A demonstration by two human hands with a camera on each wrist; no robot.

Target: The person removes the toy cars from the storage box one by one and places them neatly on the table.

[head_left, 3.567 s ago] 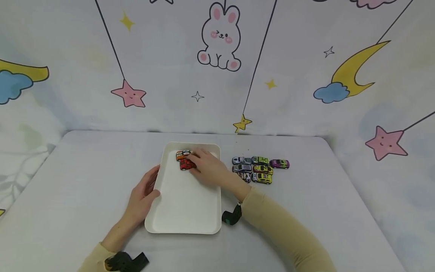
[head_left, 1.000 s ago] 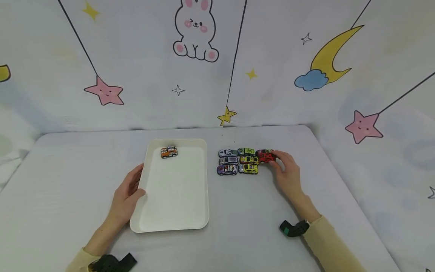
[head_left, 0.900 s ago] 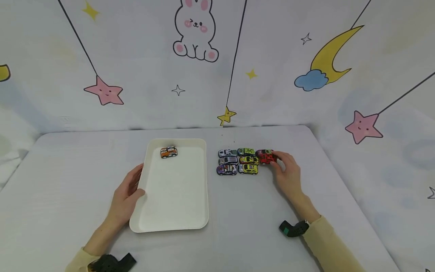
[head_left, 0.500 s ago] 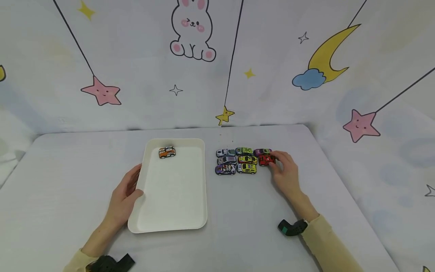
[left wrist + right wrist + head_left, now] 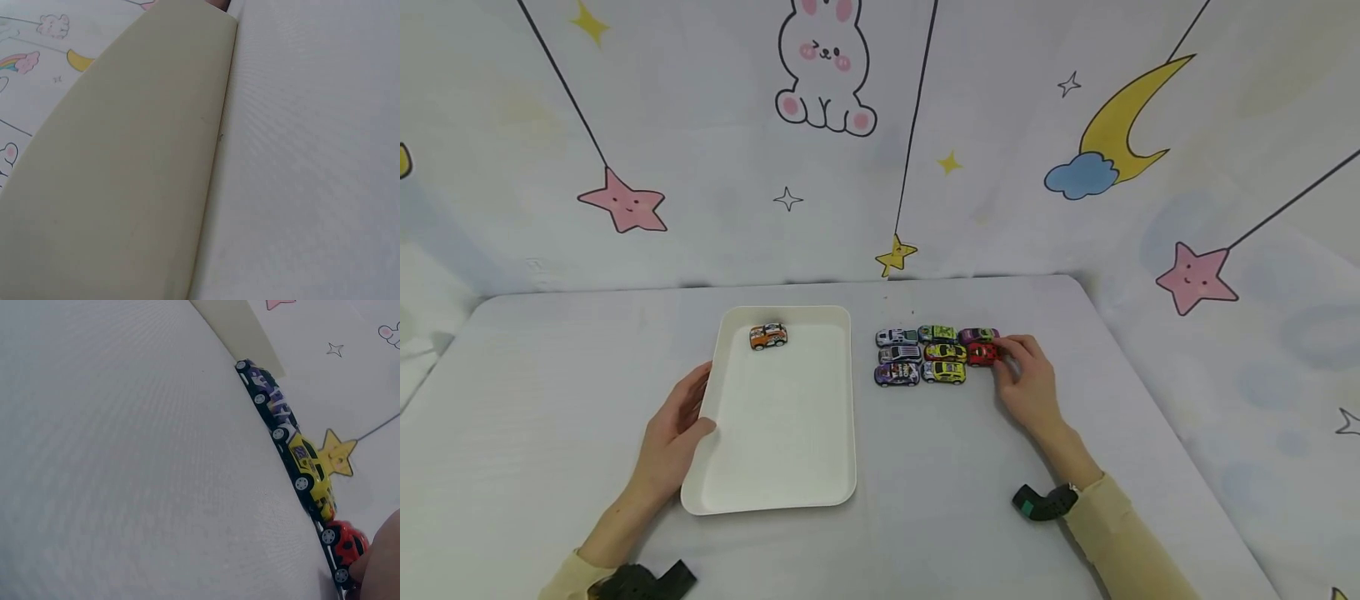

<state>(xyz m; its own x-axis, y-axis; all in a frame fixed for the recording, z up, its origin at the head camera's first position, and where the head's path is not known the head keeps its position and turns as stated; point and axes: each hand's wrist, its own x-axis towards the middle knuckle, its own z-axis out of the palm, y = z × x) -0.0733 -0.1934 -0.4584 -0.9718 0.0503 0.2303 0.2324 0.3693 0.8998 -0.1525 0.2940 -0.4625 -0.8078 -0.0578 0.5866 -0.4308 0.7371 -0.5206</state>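
A white tray (image 5: 778, 442) lies left of centre in the head view, with one orange toy car (image 5: 768, 336) near its far end. My left hand (image 5: 670, 437) grips its left side, thumb over the rim and fingers along the outer wall. In the left wrist view the tray's pale wall (image 5: 137, 150) fills much of the frame. My right hand (image 5: 1028, 379) pinches the right end of a red toy car (image 5: 981, 355). This car stands on the table just below a purple-green car (image 5: 977, 335), at the right of a yellow one (image 5: 945, 352).
Several toy cars stand in close rows right of the tray, among them a purple one (image 5: 897, 374), a yellow one (image 5: 943, 372), a silver one (image 5: 900, 354) and a green one (image 5: 937, 333). A white wall with cartoon prints rises behind the table (image 5: 925, 467).
My right hand has carried the red car from the tray to the group of cars, set it below the purple-green one and slid it left. My left hand has stayed on the tray.
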